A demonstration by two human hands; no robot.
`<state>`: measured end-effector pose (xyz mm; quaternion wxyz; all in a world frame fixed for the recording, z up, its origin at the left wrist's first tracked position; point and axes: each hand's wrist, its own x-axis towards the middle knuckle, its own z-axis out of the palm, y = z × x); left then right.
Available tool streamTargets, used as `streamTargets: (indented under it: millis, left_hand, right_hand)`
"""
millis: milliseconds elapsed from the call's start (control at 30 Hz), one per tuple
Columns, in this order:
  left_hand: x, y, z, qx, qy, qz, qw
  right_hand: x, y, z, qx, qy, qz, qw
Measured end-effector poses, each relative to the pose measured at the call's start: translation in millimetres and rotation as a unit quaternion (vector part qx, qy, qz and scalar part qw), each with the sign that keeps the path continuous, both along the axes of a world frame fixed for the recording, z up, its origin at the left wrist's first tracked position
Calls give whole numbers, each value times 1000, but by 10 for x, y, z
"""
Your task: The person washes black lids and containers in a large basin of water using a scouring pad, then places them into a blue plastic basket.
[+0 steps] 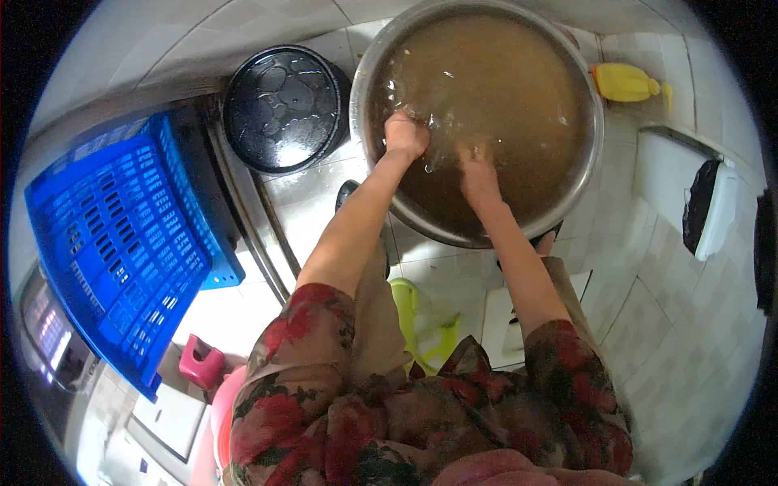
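Note:
Before me stands a large round metal basin filled with murky brown water. My left hand is at the water's surface near the basin's left side, its fingers curled down and partly hidden. My right hand reaches into the water near the middle, and its fingers blur beneath the surface. Whatever either hand may touch or hold is hidden by the cloudy water. Small bright glints and ripples show around both hands.
A black round lidded container stands left of the basin, wet on top. Farther left is a blue plastic crate. A yellow bottle lies right of the basin. A green plastic item and a pink stool are nearer me.

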<state>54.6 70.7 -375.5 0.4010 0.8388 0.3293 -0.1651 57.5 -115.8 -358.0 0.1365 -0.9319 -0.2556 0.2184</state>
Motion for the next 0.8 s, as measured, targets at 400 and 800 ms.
streamTargets:
  millis: [400,800]
  left_hand:
    - [-236,62,324,-197,-87,202,955]
    - [-363,36,715,-455,-16,200,868]
  right_hand:
    - [746,294,92,-70,106,-94,987]
    - [471,770,362,172,14,78,982]
